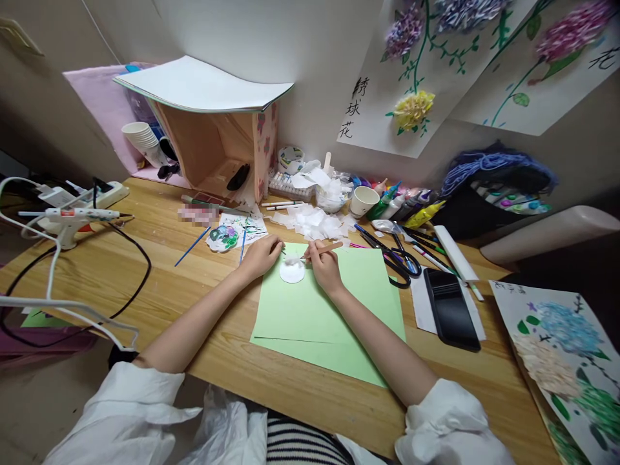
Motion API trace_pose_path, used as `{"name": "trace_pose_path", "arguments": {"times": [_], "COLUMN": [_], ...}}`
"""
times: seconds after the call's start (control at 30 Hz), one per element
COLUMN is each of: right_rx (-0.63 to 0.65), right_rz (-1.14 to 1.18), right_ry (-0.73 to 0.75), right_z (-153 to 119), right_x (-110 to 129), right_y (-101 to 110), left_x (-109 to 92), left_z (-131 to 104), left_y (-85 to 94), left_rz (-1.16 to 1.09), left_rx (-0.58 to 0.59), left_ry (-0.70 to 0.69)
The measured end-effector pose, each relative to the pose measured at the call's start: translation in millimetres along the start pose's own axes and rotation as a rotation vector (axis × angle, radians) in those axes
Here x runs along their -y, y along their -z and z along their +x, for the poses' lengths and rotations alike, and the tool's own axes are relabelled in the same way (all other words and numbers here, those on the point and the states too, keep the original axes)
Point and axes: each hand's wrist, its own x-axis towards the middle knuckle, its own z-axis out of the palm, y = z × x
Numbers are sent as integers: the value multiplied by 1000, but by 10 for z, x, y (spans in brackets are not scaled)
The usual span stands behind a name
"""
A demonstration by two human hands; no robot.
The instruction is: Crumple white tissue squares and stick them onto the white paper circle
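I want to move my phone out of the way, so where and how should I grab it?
Best grip the smartphone by both long edges, near the end closest to you, from above. It lies flat, a slim rectangle, and scissors lie near its far end, so the near end looks easier.

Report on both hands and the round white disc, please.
Round white disc on pale green paper; right hand holds tan wooden stick beside it; left hand opposite, grip unclear; white paper scraps beyond.

Light green paper mid-frame, pink and blue flowers on white posters upper right, black-and-white striped top bottom center lol
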Motion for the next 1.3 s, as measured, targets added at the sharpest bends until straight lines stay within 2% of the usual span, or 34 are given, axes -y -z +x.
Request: {"name": "trace_pose_path", "arguments": {"times": [0.43, 0.7, 0.9, 1.07, 1.13, 1.2, 1.3], "right_rx": [81, 99, 62, 27, -5, -47, -103], "right_rz": [-68, -108, -66, 16, 37, 41, 41], "right_ry": [59, 90, 41, 17, 32, 42, 29], "right_z": [15, 13, 7, -1, -6, -9, -7], "right_x": [-33, -6, -13, -17, -10, -2, 4], "right_y": [-17, -21, -16, -16, -12, -4, 6], "left_x": [12, -121, -114, -17, 1, 6, 5], "left_z": [-48, -111, -119, 21, 67, 76, 38], "left_y": [-46, -12, -30, -46, -55, -72, -103], "left_rz": [-53, -29, -104, -153, -112, -64, 33], "left_rx": [-20, 4, -33, -259, -323, -312, -215], "left_ry": [-36, -20, 43, 244, 262, 227, 166]}}
